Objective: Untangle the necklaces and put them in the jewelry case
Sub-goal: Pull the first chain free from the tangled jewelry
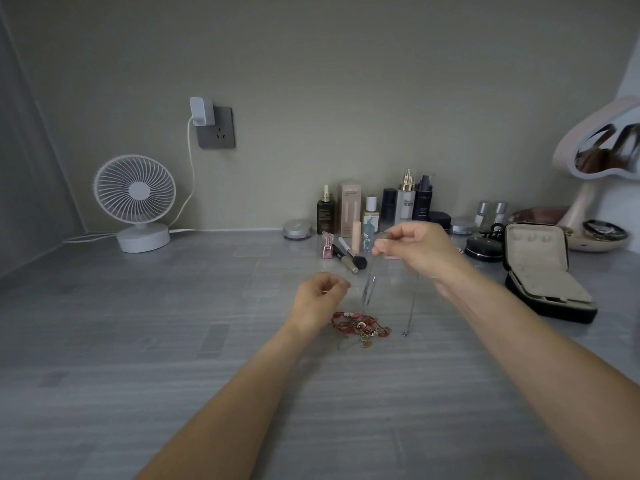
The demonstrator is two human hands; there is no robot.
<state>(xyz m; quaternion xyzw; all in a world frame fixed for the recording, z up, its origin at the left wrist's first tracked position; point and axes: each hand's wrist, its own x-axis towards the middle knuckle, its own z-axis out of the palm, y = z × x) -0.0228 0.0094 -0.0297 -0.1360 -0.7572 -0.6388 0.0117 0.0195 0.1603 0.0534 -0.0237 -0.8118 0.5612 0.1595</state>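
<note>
A tangle of red cord and thin metal necklaces [360, 326] lies on the grey table in the middle. My right hand [417, 249] is raised above it and pinches a thin silver chain [369, 289] that hangs down toward the tangle; another strand [411, 311] dangles below the wrist. My left hand [320, 299] hovers just left of the tangle, its fingers curled and pinching a fine strand. The black jewelry case [543, 271] stands open at the right, its beige lining showing.
Cosmetic bottles, a makeup brush [349, 255] and compacts line the back behind my hands. A white desk fan [136, 202] stands at the back left, its cable running to a wall socket. A pink mirror [599, 150] and small dishes sit at the far right.
</note>
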